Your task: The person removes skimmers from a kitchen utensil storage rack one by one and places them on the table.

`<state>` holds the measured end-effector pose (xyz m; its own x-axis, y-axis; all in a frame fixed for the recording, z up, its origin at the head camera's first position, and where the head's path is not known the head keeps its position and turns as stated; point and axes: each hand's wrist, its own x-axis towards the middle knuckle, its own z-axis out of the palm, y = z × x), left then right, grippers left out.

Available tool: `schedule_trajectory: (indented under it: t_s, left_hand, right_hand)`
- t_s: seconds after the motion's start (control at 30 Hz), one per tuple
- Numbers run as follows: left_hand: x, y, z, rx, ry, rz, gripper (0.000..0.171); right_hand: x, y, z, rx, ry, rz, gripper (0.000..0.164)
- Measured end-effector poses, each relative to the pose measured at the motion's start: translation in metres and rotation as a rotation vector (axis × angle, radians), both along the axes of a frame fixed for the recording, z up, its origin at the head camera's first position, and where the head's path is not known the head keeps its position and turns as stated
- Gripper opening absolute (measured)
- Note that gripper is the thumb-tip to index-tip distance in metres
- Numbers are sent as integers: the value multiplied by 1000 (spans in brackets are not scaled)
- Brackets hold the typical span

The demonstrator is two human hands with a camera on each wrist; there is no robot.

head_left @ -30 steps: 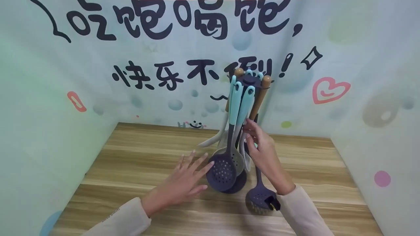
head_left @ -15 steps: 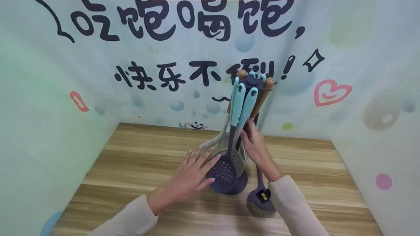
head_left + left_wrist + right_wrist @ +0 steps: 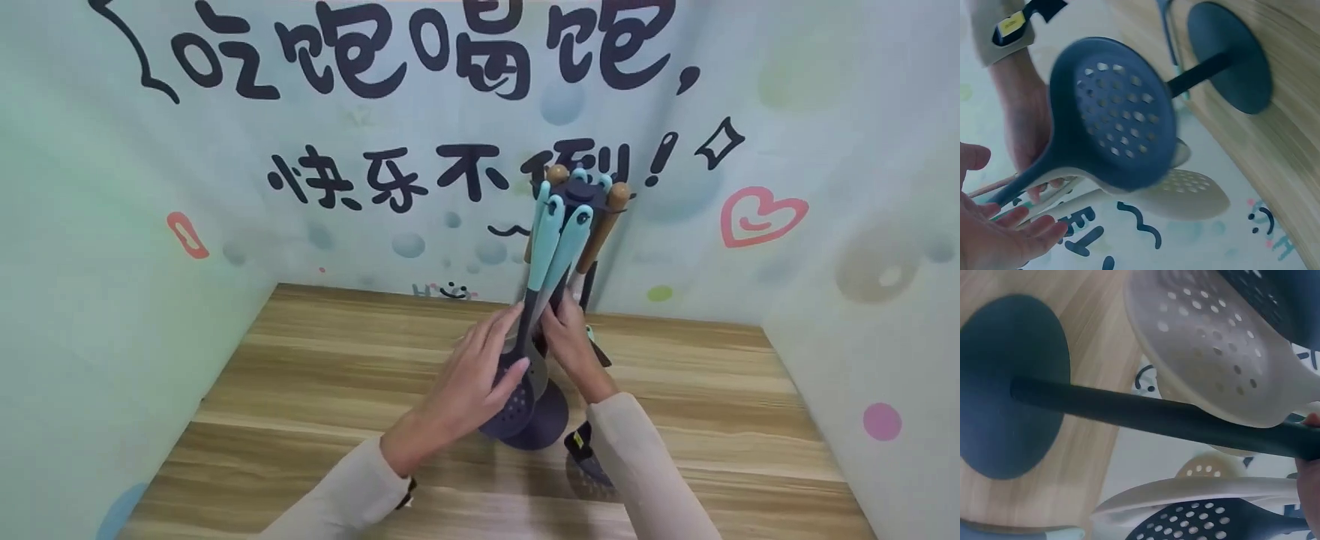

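A utensil stand with a dark pole (image 3: pixel 1157 417) and round base (image 3: pixel 546 420) bears several utensils with teal and wooden handles. My right hand (image 3: pixel 574 341) grips the pole below the handles; part of it shows at the right edge of the right wrist view. My left hand (image 3: pixel 476 364) is at the front left, beside a dark skimmer (image 3: pixel 1114 112). In the left wrist view, its fingers reach around the skimmer's stem while the thumb stands apart. In the right wrist view, a pale slotted spoon (image 3: pixel 1213 349) hangs beside the pole.
A dark utensil with a teal part (image 3: pixel 600 352) lies on the wooden tabletop (image 3: pixel 315 390) right of the stand. A dark perforated head (image 3: pixel 592 469) shows partly behind my right sleeve. A printed cloth wall (image 3: pixel 420 225) stands behind.
My left hand has moved right and up, from beside the skimmer's head to its stem. My right hand has moved left and down, in around the pole. The stand has barely shifted.
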<state>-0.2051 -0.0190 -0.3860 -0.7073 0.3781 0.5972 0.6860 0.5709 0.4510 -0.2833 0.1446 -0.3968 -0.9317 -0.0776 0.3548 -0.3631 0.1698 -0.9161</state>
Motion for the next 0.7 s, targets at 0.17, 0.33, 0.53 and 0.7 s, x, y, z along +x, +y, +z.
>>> schedule_trajectory:
  t_s: [0.17,0.33,0.53,0.7]
  left_hand:
    - [3,17,10,239,-23,-42,49]
    - [12,32,19,421,-94,-163,49]
    - [18,39,23,372,-155,-144,53]
    - [16,41,21,375,-164,-98,53]
  right_hand:
    - [-6,-2,4,-132,-111,10,28]
    - [-9,-1,5,-157,-173,-1,26]
    - [-8,6,12,-144,-259,122,20]
    - [-8,12,14,-109,-276,188,18]
